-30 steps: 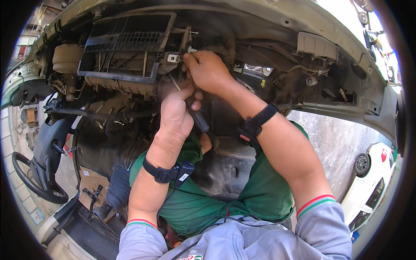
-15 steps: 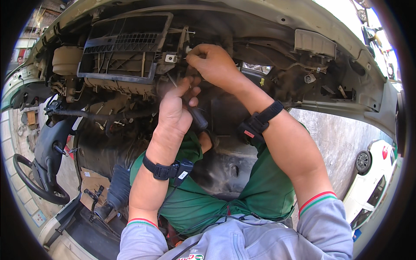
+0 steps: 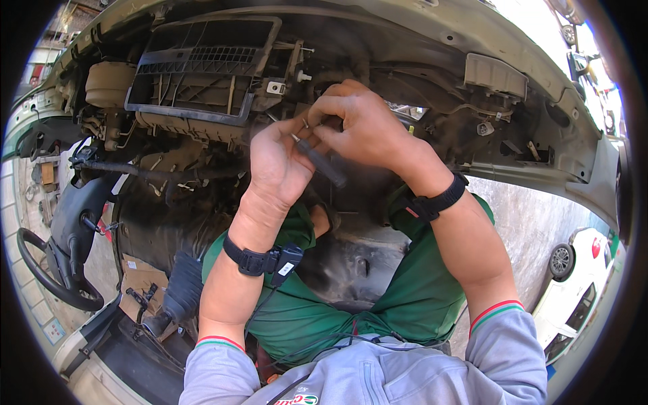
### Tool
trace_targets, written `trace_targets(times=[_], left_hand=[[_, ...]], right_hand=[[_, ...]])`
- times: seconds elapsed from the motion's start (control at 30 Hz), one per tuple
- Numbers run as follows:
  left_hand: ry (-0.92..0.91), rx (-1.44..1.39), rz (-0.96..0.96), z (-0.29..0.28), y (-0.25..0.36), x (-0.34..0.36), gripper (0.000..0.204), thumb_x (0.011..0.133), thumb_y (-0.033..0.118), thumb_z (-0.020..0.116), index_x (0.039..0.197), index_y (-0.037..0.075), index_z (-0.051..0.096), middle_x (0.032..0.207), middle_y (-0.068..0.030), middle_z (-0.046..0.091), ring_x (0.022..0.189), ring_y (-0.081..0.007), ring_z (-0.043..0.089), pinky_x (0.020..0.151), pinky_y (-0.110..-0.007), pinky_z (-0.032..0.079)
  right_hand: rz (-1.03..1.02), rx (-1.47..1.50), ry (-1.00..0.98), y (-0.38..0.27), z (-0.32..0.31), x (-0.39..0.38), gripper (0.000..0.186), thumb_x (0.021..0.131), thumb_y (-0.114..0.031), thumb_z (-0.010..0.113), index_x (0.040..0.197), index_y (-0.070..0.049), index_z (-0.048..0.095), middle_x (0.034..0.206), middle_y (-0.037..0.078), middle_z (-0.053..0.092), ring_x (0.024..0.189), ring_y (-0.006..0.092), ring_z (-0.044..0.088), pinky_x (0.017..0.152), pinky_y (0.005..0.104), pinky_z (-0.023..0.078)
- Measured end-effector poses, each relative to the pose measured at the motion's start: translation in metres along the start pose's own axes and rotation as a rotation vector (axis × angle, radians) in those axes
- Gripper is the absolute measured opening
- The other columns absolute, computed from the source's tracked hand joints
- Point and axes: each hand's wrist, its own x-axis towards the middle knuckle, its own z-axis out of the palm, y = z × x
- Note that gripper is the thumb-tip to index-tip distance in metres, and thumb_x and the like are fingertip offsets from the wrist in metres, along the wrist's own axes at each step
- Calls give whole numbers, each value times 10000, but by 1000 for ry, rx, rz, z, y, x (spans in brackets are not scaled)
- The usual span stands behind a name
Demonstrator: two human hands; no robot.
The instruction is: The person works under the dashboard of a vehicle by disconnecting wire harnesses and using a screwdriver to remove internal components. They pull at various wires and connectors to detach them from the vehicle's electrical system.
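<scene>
In front of me both hands are close together below the exposed dashboard frame. My left hand (image 3: 273, 158) is palm up, its fingers closed around a screwdriver whose dark handle (image 3: 325, 166) sticks out toward the lower right. My right hand (image 3: 361, 125) is bent over the left fingertips, thumb and fingers pinched together. A small screw-like piece (image 3: 306, 124) shows at those fingertips, too small to name for certain. Above the hands, a metal bracket (image 3: 275, 88) stands beside a black rectangular grille housing (image 3: 185, 111), and a white plastic knob (image 3: 304, 77) juts out next to it.
At the left are the steering wheel (image 3: 61, 270) and its column, with a wiring harness (image 3: 148, 174) across the frame. A cardboard piece (image 3: 138, 283) lies by a black rubber boot (image 3: 183, 287). A grey box-shaped cover (image 3: 496, 75) sits at upper right; a white car (image 3: 570, 297) stands outside.
My right hand has come down and away from the white knob to the left fingertips. The screwdriver handle has swung up and to the right in my left hand.
</scene>
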Motion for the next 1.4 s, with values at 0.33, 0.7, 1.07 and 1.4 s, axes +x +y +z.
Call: trace_targets(times=[0.33, 0.7, 1.07, 1.4], left_hand=[[-93, -213, -78, 2, -3, 1, 354, 966, 174, 334, 1142, -61, 532, 1173, -207, 584, 1136, -322, 544, 1052, -456, 395], [-278, -284, -190, -8, -5, 7, 336, 963, 175, 364, 1097, -56, 568, 1029, -169, 618, 985, -285, 579, 951, -388, 448], [111, 27, 2, 0, -9, 9, 218, 911, 95, 413, 1058, -9, 536, 961, -102, 552, 827, -208, 511, 719, -302, 431], [118, 152, 57, -2, -10, 7, 207, 805, -27, 452, 980, 62, 516, 847, -48, 499, 683, -136, 419, 529, -236, 341]], right_hand=[[-119, -52, -84, -10, -16, -4, 203, 683, -117, 684, 882, -80, 699, 878, 82, 660, 917, 301, 571, 825, 398, 479], [-76, -116, -194, -8, -17, -12, 181, 778, -149, 687, 955, -116, 715, 1002, 27, 695, 967, 261, 578, 860, 379, 447], [491, 420, 180, -8, -1, 16, 212, 930, -124, 519, 917, 54, 634, 751, 164, 688, 684, 259, 708, 638, 374, 566], [709, 825, 114, 14, 28, 32, 227, 919, -88, 499, 975, 69, 652, 834, 156, 696, 711, 231, 713, 652, 336, 577]])
